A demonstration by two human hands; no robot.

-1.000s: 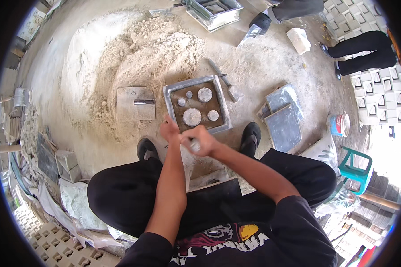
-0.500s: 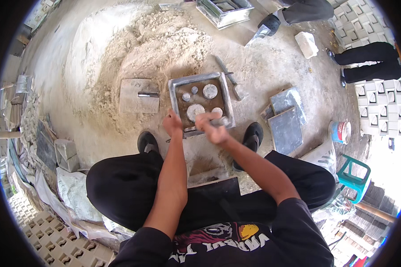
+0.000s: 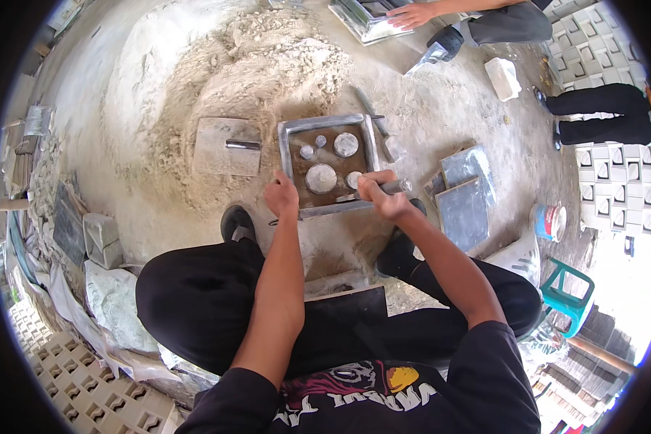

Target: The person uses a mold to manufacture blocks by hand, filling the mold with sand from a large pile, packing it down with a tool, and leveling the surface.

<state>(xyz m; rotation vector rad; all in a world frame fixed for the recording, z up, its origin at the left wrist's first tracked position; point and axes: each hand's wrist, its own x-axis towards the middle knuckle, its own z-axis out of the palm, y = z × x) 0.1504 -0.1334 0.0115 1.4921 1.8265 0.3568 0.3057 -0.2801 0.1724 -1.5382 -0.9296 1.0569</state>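
1. Grey and square, a frame [image 3: 369,145] lies on the floor [image 3: 333,249] between the person's feet, slightly beyond them; this is where the work is.
2. Inside it, a brownish layer [image 3: 328,160] surrounds five pale round pieces [image 3: 321,179], two large, one medium and two small, all apart from one another.
3. The right hand [image 3: 383,195] is at the frame's near right corner, its fingers wrapped around the thick, grey handle of a hand tool [image 3: 398,187]; the tool's thin end reaches left over the frame's near side.
4. The left hand [image 3: 281,195] is curled by the near left corner. Whether its fingers hold anything, or touch the frame, I cannot tell.
5. To the left lies a flat square board [image 3: 213,148] with a metal handle on top, beside a heap of sandy material [image 3: 275,69].
6. Against the frame's far right side rests a long-handled tool [image 3: 375,121].
7. Farther right, dark flat slabs [image 3: 464,213] overlap, near a bucket [image 3: 550,222].
8. At the top, another person's hand [image 3: 412,16] touches a second frame [image 3: 362,29].
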